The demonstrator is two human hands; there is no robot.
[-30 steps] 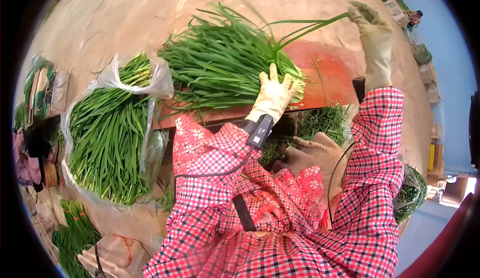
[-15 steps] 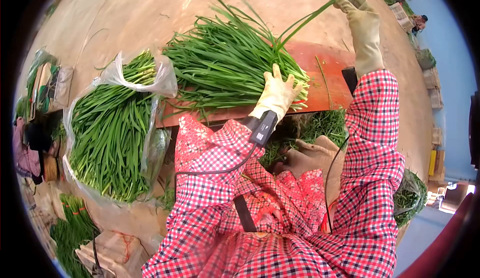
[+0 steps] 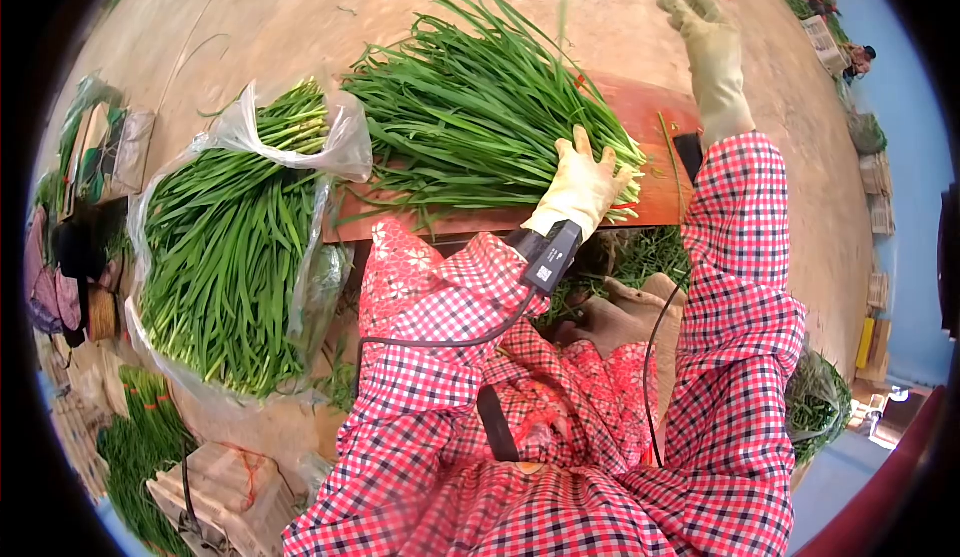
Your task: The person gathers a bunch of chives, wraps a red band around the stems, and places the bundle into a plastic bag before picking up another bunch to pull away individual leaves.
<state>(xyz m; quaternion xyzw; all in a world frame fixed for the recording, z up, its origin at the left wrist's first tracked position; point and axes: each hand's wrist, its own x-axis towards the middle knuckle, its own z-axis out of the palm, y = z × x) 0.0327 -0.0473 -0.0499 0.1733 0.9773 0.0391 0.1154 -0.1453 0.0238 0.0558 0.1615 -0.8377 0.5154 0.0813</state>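
Note:
A large pile of garlic chives (image 3: 480, 117) lies across a reddish board (image 3: 655, 107), leaves pointing left and pale cut ends to the right. My left hand (image 3: 583, 182), in a cream rubber glove, rests on the pile near the cut ends with its fingers spread. Beyond the board, my gloved right hand (image 3: 700, 27) is raised with fingers stretched out and nothing visible in them. A blurred green streak (image 3: 563, 12) hangs in the air above the pile. One loose stem (image 3: 670, 162) lies on the board's right side.
Left of the board stands a clear plastic bag (image 3: 345, 142) full of more chives. Banded bunches (image 3: 150, 407) and a pale crate (image 3: 225, 497) sit lower left. Trimmings (image 3: 650, 262) lie below the board. Crates line the blue wall (image 3: 915, 157), with people farther off.
The long blades pinched in my right hand have left it, and its fingers have straightened. My left hand remains spread on the pile. The view has shifted slightly.

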